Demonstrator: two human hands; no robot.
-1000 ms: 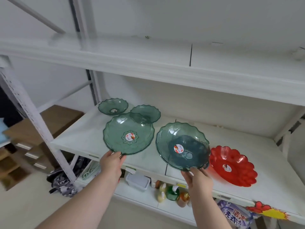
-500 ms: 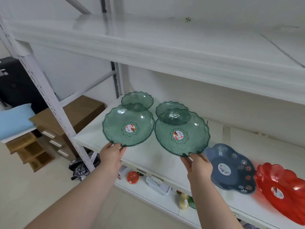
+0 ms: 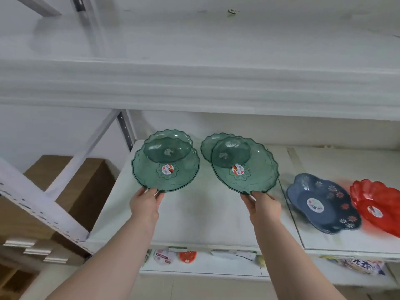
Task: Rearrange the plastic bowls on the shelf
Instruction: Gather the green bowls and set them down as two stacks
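A white metal shelf [image 3: 194, 217] stood against a pale wall, brown cartons [image 3: 71, 185] beyond its left upright. The left hand [image 3: 145, 205] pinched the near rim of one large green bowl [image 3: 165, 167], tilted above the board; the right hand [image 3: 264, 204] pinched another green bowl [image 3: 244, 167]. Two smaller green bowls showed behind them. A blue flowered bowl [image 3: 324, 204] and a red bowl [image 3: 376, 204] lay further right.

We hold two large green bowls tilted up over the shelf [image 3: 194, 213]: left hand [image 3: 145, 204] grips the left green bowl [image 3: 149, 176], right hand [image 3: 263, 205] the right green bowl [image 3: 259, 169]. A blue bowl [image 3: 324, 204] and a red bowl [image 3: 376, 204] lie rightward.
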